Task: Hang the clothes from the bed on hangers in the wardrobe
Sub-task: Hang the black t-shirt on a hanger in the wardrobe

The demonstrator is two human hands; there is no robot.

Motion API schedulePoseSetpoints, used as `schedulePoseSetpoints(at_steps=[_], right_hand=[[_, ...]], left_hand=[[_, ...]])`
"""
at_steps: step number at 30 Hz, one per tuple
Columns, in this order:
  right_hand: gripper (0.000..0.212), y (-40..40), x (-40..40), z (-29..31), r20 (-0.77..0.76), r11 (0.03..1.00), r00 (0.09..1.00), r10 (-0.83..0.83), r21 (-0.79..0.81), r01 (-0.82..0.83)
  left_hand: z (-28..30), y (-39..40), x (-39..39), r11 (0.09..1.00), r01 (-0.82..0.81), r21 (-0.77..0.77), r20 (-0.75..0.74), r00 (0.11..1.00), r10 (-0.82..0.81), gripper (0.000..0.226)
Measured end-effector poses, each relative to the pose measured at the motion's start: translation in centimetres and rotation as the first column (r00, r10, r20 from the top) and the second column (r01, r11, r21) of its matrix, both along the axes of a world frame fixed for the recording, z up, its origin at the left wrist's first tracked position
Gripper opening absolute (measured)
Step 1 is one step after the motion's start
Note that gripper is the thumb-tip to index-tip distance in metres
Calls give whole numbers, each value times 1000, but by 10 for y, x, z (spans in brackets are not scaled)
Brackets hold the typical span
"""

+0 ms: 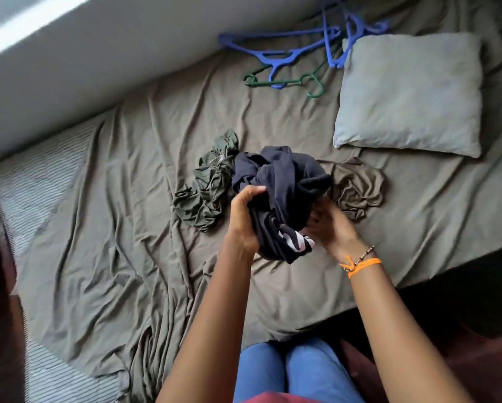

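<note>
hands (245, 219) gripping bunched navy garment (281, 181), white print unreadable, bed (127, 228)

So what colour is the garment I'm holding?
Dark navy garment with a white print near its lower edge, seen in the head view.

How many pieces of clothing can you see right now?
3: a crumpled navy garment held in both hands, a dark green bunched one left of it on the bed, a brown bunched one right. More may be hidden.
</note>
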State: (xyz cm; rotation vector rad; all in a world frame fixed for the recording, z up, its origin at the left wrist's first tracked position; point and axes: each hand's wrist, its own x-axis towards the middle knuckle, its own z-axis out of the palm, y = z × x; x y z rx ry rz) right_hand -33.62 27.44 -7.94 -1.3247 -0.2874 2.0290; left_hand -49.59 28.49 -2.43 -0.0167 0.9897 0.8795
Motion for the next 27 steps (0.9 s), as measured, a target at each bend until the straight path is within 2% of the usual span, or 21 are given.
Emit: schedulePoseSetpoints(at_steps=[2, 4, 5, 6, 8, 10, 12, 14, 16, 18, 19, 21, 22, 23, 25, 27], right_hand=[[36, 8, -7, 27, -63, 993, 998, 22, 121, -14], [20, 17, -12, 47, -104, 979, 992, -64, 185, 82], [20, 21, -12, 56, 13, 965, 993, -115, 237, 108], [22, 26, -9, 62, 203, 950, 967, -152, 301, 86], [30, 33, -4, 79, 526, 916, 828, -196, 399, -37], [43, 40, 1, 101, 695, 882, 678, -239, 448, -148], [37, 40, 9, 132, 754, 834, 553, -355, 523, -177], [32, 39, 23, 156, 733, 771, 469, -493, 618, -154], [34, 35, 37, 170, 643, 701, 496, -583, 707, -93], [34, 29, 45, 173, 639, 714, 551, -537, 692, -105], [35, 25, 48, 172, 700, 761, 547, -459, 627, -165], [32, 16, 50, 170, 863, 809, 447, -233, 427, -403], [37, 9, 46, 172, 912, 785, 382, -152, 346, -514], [52, 3, 40, 174, 925, 724, 359, -123, 331, -605], [75, -8, 23, 186, 873, 577, 481, -84, 436, -691], [66, -14, 13, 195, 787, 470, 609, -94, 575, -670]], left_hand=[[24, -4, -5, 994, 62, 85, 16, 998, -64, 47], [39, -6, -16, 993, 79, 86, -96, 993, -71, 57], [43, -6, -23, 993, 89, 76, -167, 983, -75, 59], [51, -7, -29, 992, 108, 65, -218, 972, -92, 60], [58, -5, -41, 981, 185, 56, -385, 911, -150, 59], [65, -3, -50, 982, 183, 47, -597, 793, -120, 54], [66, -5, -63, 995, 76, 70, -687, 727, -7, 48], [67, -8, -73, 993, 39, 115, -666, 745, 48, 46], [75, -10, -69, 989, -7, 149, -510, 856, 83, 46], [82, -4, -60, 969, -6, 245, -389, 915, 104, 51], [88, -1, -52, 953, 46, 299, -415, 906, 86, 51], [103, -2, -37, 896, 266, 356, -524, 851, -44, 40], [113, -4, -28, 850, 376, 370, -598, 796, -92, 26], [123, -7, -22, 788, 478, 388, -651, 748, -133, 11], [140, -9, -9, 639, 621, 453, -704, 690, -171, 20], [152, -8, 1, 463, 710, 530, -721, 665, -194, 30]])
